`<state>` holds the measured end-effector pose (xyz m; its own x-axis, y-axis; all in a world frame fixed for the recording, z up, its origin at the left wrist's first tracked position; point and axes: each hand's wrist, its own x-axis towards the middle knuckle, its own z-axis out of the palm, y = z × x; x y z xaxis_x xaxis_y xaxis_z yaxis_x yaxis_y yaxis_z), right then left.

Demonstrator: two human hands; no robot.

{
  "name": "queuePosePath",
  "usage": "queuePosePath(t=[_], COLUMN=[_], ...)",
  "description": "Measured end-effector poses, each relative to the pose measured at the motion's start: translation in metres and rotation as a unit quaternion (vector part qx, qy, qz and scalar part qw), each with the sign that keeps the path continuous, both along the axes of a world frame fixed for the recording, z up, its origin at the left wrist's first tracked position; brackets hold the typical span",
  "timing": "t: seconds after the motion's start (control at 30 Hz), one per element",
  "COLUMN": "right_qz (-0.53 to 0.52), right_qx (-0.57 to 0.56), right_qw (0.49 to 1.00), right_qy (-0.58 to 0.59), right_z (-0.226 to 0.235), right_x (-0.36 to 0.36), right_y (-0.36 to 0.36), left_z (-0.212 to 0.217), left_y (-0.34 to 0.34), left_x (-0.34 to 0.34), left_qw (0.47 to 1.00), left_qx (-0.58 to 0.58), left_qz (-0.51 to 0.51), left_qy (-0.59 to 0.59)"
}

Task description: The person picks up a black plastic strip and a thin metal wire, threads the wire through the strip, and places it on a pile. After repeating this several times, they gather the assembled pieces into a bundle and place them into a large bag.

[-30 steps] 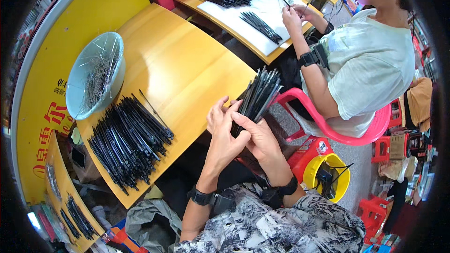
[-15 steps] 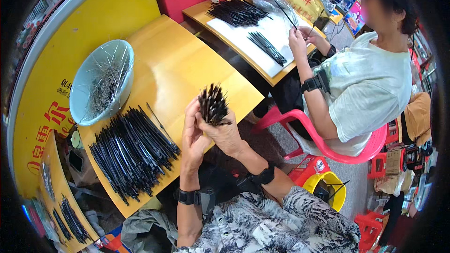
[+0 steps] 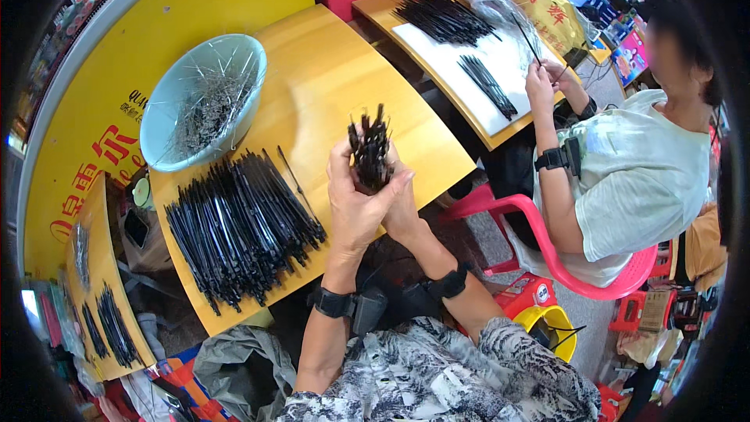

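Upright above the wooden table's near edge stands a bundle of thin black sticks (image 3: 370, 147), their uneven tips pointing up. My left hand (image 3: 351, 202) wraps it from the left, its thumb crossing the front. From the right and behind, my right hand (image 3: 404, 207) closes around the same bundle, partly covered by the left thumb. The sticks' lower part is hidden by my hands. On the table to the left lies a broad pile of similar black sticks (image 3: 238, 227), side by side. A single black stick (image 3: 297, 180) rests apart at the pile's right edge.
A pale blue basin (image 3: 152, 129) of tangled thin wires stands behind the pile on the wooden table (image 3: 312, 70). At right, a person (image 3: 633, 164) on a pink chair (image 3: 539, 242) handles a black stick by another table (image 3: 375, 6). A yellow bucket (image 3: 562, 316) stands below.
My left hand has come round the front of the bundle, and the right hand has shifted behind it. The bundle is turned more upright. The whole view has swung slightly.
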<state>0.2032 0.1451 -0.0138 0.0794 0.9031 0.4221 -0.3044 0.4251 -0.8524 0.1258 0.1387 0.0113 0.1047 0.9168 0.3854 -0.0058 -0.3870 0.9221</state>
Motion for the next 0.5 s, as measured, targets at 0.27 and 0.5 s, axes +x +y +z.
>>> queuePosePath(t=[0.27, 0.5], right_qz=[-0.025, 0.006], right_qx=[-0.084, -0.191], right_qw=[0.986, 0.981], right_qy=[-0.141, -0.013], right_z=[0.020, 0.013], right_x=[0.000, -0.009], right_y=[-0.010, -0.020], left_z=[0.019, 0.017], left_y=[-0.003, -0.011], left_x=[-0.007, 0.002], left_qw=[0.988, 0.996], left_qx=[-0.078, 0.002], left_qz=[-0.013, 0.082], left_qy=[-0.129, -0.044])
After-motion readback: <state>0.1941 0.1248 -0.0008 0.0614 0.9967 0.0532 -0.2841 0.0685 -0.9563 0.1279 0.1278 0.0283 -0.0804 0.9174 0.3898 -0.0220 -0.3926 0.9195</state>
